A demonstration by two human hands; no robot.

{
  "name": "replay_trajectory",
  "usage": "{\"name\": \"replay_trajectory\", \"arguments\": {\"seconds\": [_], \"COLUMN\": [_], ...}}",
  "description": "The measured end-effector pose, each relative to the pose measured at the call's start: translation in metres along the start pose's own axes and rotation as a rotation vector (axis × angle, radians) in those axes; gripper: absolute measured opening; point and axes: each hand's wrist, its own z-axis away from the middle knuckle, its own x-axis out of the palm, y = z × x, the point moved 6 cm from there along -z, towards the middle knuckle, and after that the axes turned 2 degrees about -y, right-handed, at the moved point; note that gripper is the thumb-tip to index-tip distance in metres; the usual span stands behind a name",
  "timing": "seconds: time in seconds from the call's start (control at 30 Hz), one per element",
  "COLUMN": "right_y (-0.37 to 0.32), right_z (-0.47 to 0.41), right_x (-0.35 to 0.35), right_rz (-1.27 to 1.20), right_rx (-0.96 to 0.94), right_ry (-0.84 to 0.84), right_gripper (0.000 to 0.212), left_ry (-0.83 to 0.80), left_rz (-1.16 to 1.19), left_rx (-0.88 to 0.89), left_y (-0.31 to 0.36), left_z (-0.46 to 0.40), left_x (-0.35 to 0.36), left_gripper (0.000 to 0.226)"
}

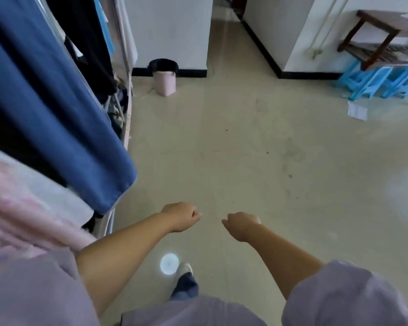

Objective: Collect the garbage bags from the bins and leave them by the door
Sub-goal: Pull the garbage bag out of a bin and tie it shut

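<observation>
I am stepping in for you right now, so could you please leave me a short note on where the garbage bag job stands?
Left hand and right hand: both held out in front, fingers curled, holding nothing.
Pink bin: stands on the floor ahead, against the white wall, its black bag folded over the rim and not yet pulled.
Done: no bag is in hand, and none lies on the floor in view.
Left: walk to the bin, lift the bag out, carry it to the door. The door itself is not clearly in view.

Left hand: forearm bare, reaching forward, fingers curled under, holding nothing.
Right hand: forearm bare, reaching forward, fingers curled, holding nothing.
Spacing: hands near each other, apart.
</observation>
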Motion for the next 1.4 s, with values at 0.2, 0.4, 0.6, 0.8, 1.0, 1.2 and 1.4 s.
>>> {"name": "replay_trajectory", "arguments": {"seconds": [0.2, 0.4, 0.6, 0.8, 1.0, 1.2, 1.4], "right_y": [0.009, 0.030, 0.057, 0.043, 0.010, -0.026, -0.044], "right_z": [-0.097, -0.212, -0.329, -0.437, -0.558, -0.663, -0.746], "right_x": [-0.118, -0.217, -0.345, -0.471, -0.573, -0.680, -0.767], "right_rz": [-0.028, 0.102, 0.070, 0.120, 0.128, 0.110, 0.211], "right_rx": [-0.039, -0.126, -0.151, -0.250, -0.303, -0.287, -0.332], "right_ry": [0.099, 0.115, 0.160, 0.187, 0.203, 0.199, 0.173], "right_gripper": [0.042, 0.035, 0.042, 0.044, 0.043, 0.040, 0.034], "left_ry": [0.034, 0.046, 0.145, 0.189, 0.196, 0.191, 0.159], "left_rz": [-0.024, -0.038, 0.017, 0.075, 0.081, 0.098, 0.142], "left_rx": [0.001, -0.032, -0.113, -0.207, -0.248, -0.256, -0.293], "left_y": [-0.033, -0.063, -0.086, -0.127, -0.201, -0.283, -0.343], "left_z": [-0.112, -0.234, -0.351, -0.444, -0.545, -0.635, -0.720], "left_x": [-0.106, -0.188, -0.292, -0.382, -0.471, -0.577, -0.651], "left_gripper": [0.044, 0.043, 0.038, 0.042, 0.043, 0.043, 0.044]}}
